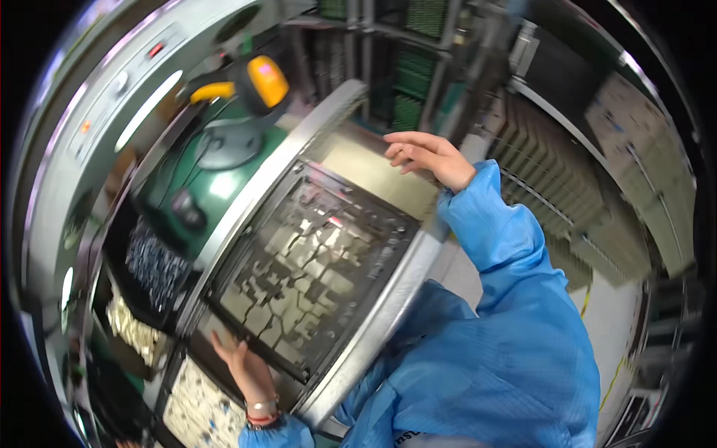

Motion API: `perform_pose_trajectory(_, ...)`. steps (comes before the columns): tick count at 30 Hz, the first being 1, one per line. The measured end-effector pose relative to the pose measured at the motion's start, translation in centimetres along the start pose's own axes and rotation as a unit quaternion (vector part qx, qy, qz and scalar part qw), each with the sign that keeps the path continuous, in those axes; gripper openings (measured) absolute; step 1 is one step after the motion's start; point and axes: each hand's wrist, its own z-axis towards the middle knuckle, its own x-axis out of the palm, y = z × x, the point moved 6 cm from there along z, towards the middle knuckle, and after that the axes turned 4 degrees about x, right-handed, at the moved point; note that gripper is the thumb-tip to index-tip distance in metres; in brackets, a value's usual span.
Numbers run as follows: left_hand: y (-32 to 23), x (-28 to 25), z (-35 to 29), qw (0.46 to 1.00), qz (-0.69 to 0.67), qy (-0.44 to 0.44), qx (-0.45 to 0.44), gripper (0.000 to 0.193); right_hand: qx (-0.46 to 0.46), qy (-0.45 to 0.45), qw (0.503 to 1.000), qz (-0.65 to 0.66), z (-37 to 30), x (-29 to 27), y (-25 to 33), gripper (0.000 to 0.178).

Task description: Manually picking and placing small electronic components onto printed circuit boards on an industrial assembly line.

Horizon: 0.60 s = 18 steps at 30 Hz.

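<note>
The dark rectangular fixture (306, 272), faced with pale patchwork, lies between the two hands, framed by silver rails, its long axis slanting from lower left to upper right along them. The left hand (243, 366) is nearer — open, fingers spread, just beside the lower-left end; whether it touches the edge I cannot tell. The right hand (429, 157) hangs past the upper-right end, apart from it, fingers loosely bent and nothing visible in them, over a pale metal plate (366, 164) that gives the wider margin. The left rail (263, 183) separates the fixture from the green tabletop (224, 183) — there a computer mouse (187, 209) sits.
</note>
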Motion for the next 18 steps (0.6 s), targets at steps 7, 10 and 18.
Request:
perform_pose_trajectory(7, -0.9, 0.4, -0.5, 0.984, 0.176, 0.001, 0.039, 0.071, -0.346, -0.574, 0.509, -0.541, -18.4, -8.8, 13.5, 0.029)
perform_pose_trajectory(10, -2.9, 2.7, -2.3, 0.913, 0.396, 0.037, 0.091, 0.078, -0.268, -0.703, 0.319, -0.576, -24.9, -14.4, 15.2, 0.042)
perform_pose_trajectory(18, -3.9, 2.3, -4.1, 0.884, 0.394, 0.125, 0.217, 0.087, 0.063, -0.758, 0.211, -0.614, -31.5, -24.1, 13.0, 0.038)
